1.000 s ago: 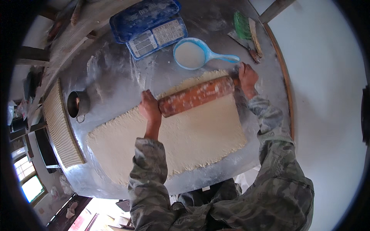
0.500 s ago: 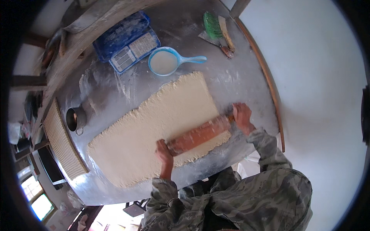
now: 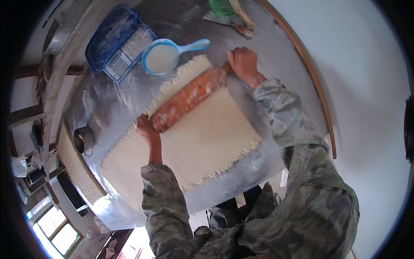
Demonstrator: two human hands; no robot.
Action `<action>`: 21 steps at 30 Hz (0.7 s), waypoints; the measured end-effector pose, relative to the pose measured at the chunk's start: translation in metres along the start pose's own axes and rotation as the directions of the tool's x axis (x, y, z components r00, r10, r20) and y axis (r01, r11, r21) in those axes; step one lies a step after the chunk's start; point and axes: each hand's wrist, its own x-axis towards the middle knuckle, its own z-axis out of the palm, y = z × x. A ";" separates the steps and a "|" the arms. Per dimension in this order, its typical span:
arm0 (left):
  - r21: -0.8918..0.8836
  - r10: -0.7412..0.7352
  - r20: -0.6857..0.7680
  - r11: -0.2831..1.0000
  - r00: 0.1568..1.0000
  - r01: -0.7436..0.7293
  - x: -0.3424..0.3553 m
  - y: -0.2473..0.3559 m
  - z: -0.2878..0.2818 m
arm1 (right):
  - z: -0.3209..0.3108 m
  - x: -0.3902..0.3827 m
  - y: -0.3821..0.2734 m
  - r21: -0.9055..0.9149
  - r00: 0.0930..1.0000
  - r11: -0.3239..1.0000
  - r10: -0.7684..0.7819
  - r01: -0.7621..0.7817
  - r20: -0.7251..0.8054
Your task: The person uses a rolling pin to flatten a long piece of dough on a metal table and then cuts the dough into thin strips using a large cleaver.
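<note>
A wide sheet of pale dough (image 3: 194,142) with ragged edges lies across the metal table. Over its far part rests a thick reddish-brown rolling pin (image 3: 189,99), dusted with flour and tilted up to the right. My left hand (image 3: 148,129) is closed round the pin's near-left handle, above the dough. My right hand (image 3: 245,64) grips the other handle, past the dough's upper right corner. Just beyond the dough stands a blue-rimmed dipper (image 3: 161,58) holding something whitish.
An opened blue scale (image 3: 118,64) lies at the far left of the table. A metal pot (image 3: 84,139) and a strip of ridged dough (image 3: 79,162) sit at the left. A green brush (image 3: 221,7) and a scraper (image 3: 224,20) are at the back. A wooden edging (image 3: 308,69) borders the right.
Both hands have pushed the rolling pin away from me, from the dough's near edge to its far part. The whole view has shifted a little.
</note>
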 end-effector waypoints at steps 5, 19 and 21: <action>-0.145 -0.045 0.092 0.988 0.995 0.058 -0.152 0.013 -0.024 | -0.075 -0.118 0.018 0.055 0.998 0.997 -0.050 0.049 0.023; 0.305 -0.078 0.215 0.952 0.973 0.009 -0.274 0.039 -0.101 | -0.207 -0.215 0.002 0.026 0.859 0.990 0.110 -0.141 0.500; 0.501 -0.175 0.307 0.865 0.936 -0.002 -0.257 0.034 -0.095 | -0.185 -0.234 -0.002 0.021 0.936 1.000 0.009 -0.017 0.353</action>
